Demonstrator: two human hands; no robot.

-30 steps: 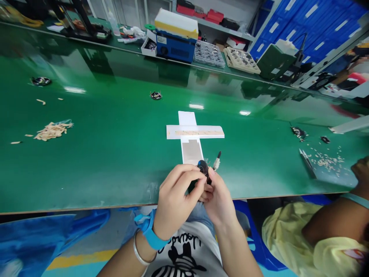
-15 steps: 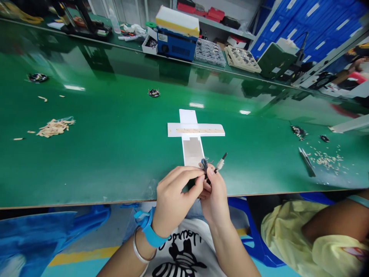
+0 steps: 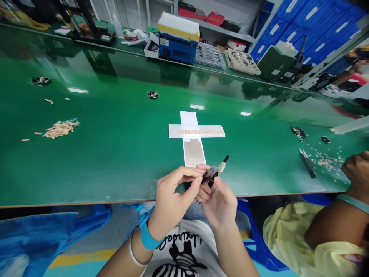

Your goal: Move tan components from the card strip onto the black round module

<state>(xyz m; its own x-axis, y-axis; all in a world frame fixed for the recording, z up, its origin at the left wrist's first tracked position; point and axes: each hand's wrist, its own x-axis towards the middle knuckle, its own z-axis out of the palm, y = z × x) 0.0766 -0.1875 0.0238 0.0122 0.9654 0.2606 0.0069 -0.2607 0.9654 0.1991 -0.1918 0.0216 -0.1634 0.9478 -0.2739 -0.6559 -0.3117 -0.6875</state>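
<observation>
Between thumb and fingers, my left hand (image 3: 178, 192) pinches the edge of a small dark round part (image 3: 208, 175) with thin wires. My right hand (image 3: 217, 200) supports that part from the other side and also holds a black-tipped tool (image 3: 221, 167) wrapped in pale material, its tip pointing up and right. Just beyond the fingers, a white card with a grey area (image 3: 194, 151) lies on the green table. Across it rests a translucent strip (image 3: 211, 131) with a row of small tan pieces.
Pale strips (image 3: 61, 129) are piled at the left. A dark round part (image 3: 152, 95) sits beyond the card. Tweezers (image 3: 308, 163) and scattered bits (image 3: 327, 161) lie at the right, beside another person's hand (image 3: 357, 169). Boxes and trays (image 3: 242, 61) line the back.
The dark round part has turned from edge-on to flatter between my hands, and my right hand has opened out somewhat. Another person's hand has come into view at the right.
</observation>
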